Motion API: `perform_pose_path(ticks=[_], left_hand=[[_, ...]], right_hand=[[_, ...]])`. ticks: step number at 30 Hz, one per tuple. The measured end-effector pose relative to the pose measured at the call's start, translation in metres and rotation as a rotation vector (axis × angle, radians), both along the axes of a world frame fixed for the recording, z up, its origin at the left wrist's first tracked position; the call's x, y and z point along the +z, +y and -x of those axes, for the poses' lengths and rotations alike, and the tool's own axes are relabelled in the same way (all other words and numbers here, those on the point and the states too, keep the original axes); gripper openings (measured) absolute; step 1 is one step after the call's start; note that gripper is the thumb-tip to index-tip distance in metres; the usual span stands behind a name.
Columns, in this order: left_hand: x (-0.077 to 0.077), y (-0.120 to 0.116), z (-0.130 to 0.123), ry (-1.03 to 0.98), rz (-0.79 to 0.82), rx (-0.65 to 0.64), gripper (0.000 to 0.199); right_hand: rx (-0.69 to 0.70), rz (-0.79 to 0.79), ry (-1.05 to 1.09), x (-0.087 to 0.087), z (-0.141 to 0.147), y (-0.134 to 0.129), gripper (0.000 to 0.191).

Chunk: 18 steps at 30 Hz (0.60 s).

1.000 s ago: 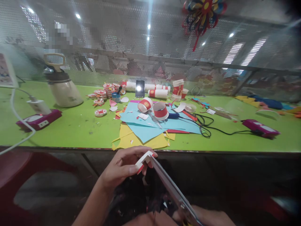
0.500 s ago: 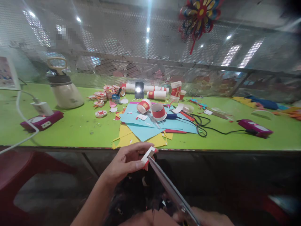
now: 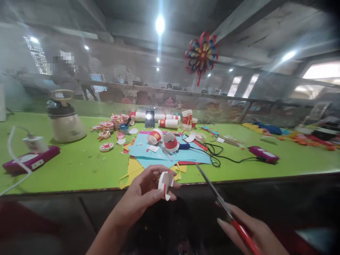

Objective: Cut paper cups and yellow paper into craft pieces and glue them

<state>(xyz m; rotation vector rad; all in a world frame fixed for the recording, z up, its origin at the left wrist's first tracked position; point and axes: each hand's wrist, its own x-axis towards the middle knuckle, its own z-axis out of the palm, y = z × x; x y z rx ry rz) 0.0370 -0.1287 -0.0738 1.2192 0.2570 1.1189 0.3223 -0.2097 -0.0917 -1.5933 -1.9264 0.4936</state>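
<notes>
In front of the table's near edge, my left hand (image 3: 147, 193) pinches a cut piece of paper cup (image 3: 164, 185), white with red edges and curled. To the right, my right hand (image 3: 248, 223) grips a pair of scissors (image 3: 216, 193) with red handles. The blades point up and to the left, apart from the piece, and look closed. Beyond my hands, two cut red-and-white cup rings (image 3: 171, 142) rest on light blue paper sheets (image 3: 148, 156). Among them lies a tool with a blue handle (image 3: 184, 146) and a black cord.
At the left stand a spray bottle (image 3: 66, 124) and a purple power strip (image 3: 34, 161); another purple strip (image 3: 264, 155) lies right. Paper cups (image 3: 170, 123), a phone (image 3: 149, 119) and stacked round paper pieces (image 3: 106, 147) sit farther back. A paper flower (image 3: 202, 55) hangs above.
The scissors have moved away from the cup piece, to the right, and my right hand has risen into view. My left hand has turned the piece. The camera view has tilted up.
</notes>
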Motion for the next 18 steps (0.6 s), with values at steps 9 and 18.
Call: perform_pose_path(ticks=[9,18], left_hand=[[0.022,0.022,-0.040,0.152,-0.097,0.033,0.043],[0.023,0.032,-0.072,0.159,-0.325,0.168,0.037]], right_hand=[[-0.166,-0.069,-0.341,0.019,-0.006,0.048,0.038],[-0.155,-0.102,-0.499,0.053,0.001,0.075,0.044]])
